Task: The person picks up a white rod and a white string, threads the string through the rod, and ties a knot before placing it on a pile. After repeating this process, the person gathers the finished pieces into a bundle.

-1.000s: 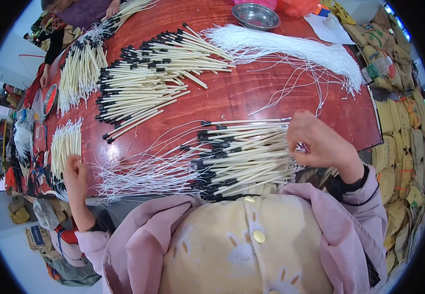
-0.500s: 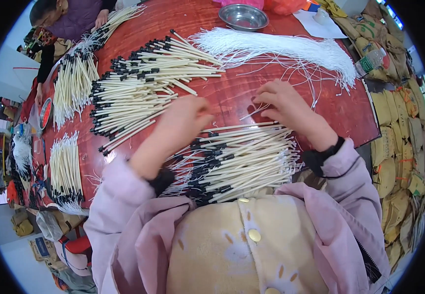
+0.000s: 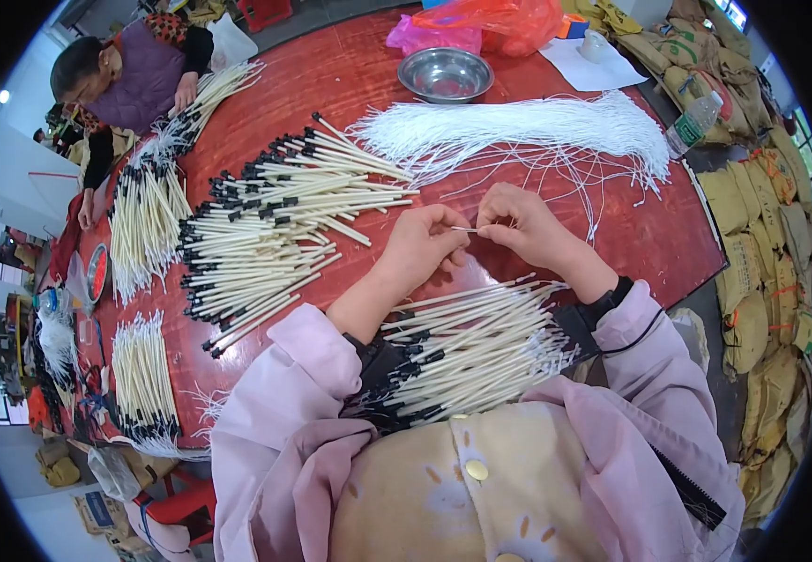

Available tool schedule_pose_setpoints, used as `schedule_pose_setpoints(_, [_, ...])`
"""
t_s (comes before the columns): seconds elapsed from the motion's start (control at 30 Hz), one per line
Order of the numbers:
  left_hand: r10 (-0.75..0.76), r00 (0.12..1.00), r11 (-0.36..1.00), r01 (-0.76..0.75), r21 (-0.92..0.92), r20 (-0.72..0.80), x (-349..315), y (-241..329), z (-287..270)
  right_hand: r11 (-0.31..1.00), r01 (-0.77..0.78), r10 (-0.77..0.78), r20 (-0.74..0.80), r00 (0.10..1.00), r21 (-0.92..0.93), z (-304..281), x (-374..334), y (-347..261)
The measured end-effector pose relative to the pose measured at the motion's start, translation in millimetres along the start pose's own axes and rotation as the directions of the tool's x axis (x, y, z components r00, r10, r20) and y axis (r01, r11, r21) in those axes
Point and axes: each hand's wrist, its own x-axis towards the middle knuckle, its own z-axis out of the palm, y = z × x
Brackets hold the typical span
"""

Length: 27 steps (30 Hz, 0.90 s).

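Observation:
My left hand (image 3: 423, 248) and my right hand (image 3: 524, 230) meet above the red table. Both have thumb and fingers pinched on a thin white string (image 3: 464, 229), of which only a short bit shows between the fingertips. Under my wrists lies a pile of cream-coloured sticks (image 3: 485, 351) with black end pieces at the left and white strings at the right. A second heap of such sticks (image 3: 270, 248), black ends toward the left, spreads beyond my left forearm. Past my hands a long bundle of loose white strings (image 3: 528, 131) stretches across the table, some strands trailing toward me.
A metal bowl (image 3: 445, 75) stands at the far side beside pink and red plastic bags (image 3: 504, 21). A plastic bottle (image 3: 694, 124) is at the far right. More stick bundles (image 3: 143, 370) lie left, where another person (image 3: 139, 80) works. Stacked sacks (image 3: 757, 253) line the right.
My hands, apart half a second ago with a string at the right one, have come together and now pinch it between them. The whole view has shifted slightly.

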Motion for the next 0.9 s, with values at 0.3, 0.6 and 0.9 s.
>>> schedule_pose_setpoints(0.3, [-0.006,0.996,0.995,-0.003,-0.098,-0.091,-4,16,2,0.99,-0.033,0.047,-0.103,0.994,0.139,2,1,8])
schedule_pose_setpoints(0.6, [0.36,0.899,0.933,-0.348,0.094,-0.249,6,10,7,0.95,0.006,-0.101,-0.289,0.952,-0.311,3,21,0])
schedule_pose_setpoints(0.9, [0.464,0.886,0.873,-0.461,0.16,0.02,-12,24,15,0.93,-0.028,-0.096,-0.318,0.943,-0.365,9,22,4])
